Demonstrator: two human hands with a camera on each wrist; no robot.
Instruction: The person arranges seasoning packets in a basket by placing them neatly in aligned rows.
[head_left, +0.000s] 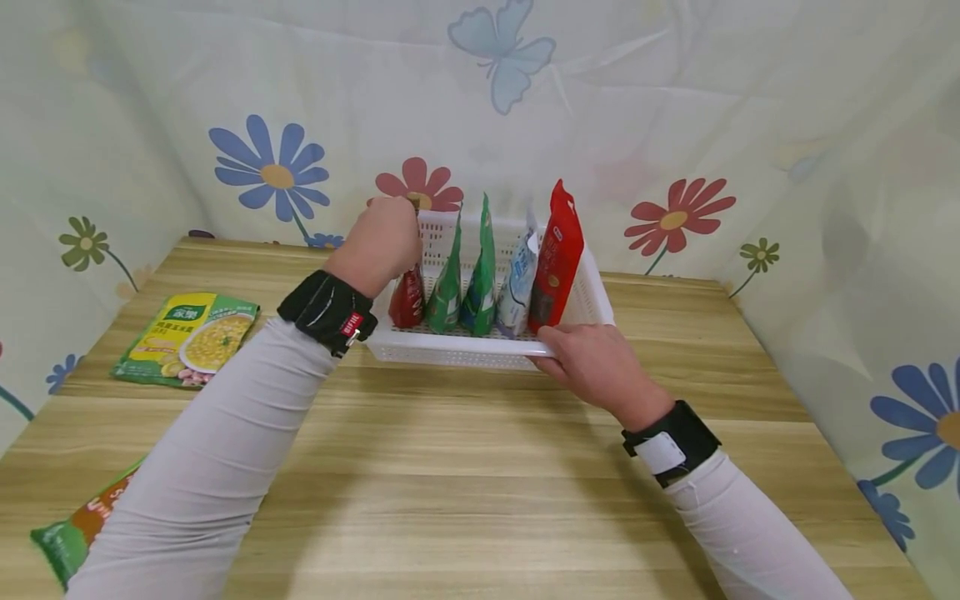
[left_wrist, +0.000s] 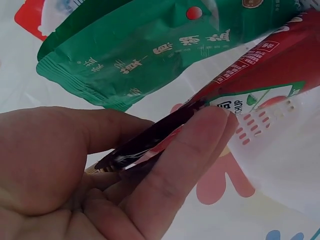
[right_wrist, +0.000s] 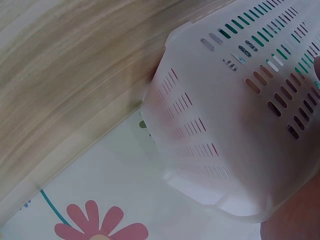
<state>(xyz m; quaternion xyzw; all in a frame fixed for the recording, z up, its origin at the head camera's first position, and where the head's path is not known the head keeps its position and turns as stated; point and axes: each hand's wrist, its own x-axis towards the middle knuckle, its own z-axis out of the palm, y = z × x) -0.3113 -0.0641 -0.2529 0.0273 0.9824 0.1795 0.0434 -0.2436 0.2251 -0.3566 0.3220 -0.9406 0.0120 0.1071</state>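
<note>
A white perforated plastic basket (head_left: 450,354) holds several pouches standing in a row. At its left end my left hand (head_left: 382,242) pinches the top of a red ketchup pouch (left_wrist: 285,55) between thumb and fingers. Beside that pouch stand two green pouches (head_left: 447,292), then a white-and-blue pouch (head_left: 517,287) and a tall red pouch (head_left: 558,258). With thumb over the rim, my right hand (head_left: 596,362) grips the front right of the basket. In the right wrist view only the edge of that hand shows beside the basket wall (right_wrist: 235,130).
On the wooden table (head_left: 465,483), a yellow-and-green soup packet (head_left: 191,337) lies flat at the left. Closer in, a green-and-orange packet (head_left: 71,537) is partly covered by the left sleeve. A flower-patterned curtain (head_left: 600,108) hangs behind the table.
</note>
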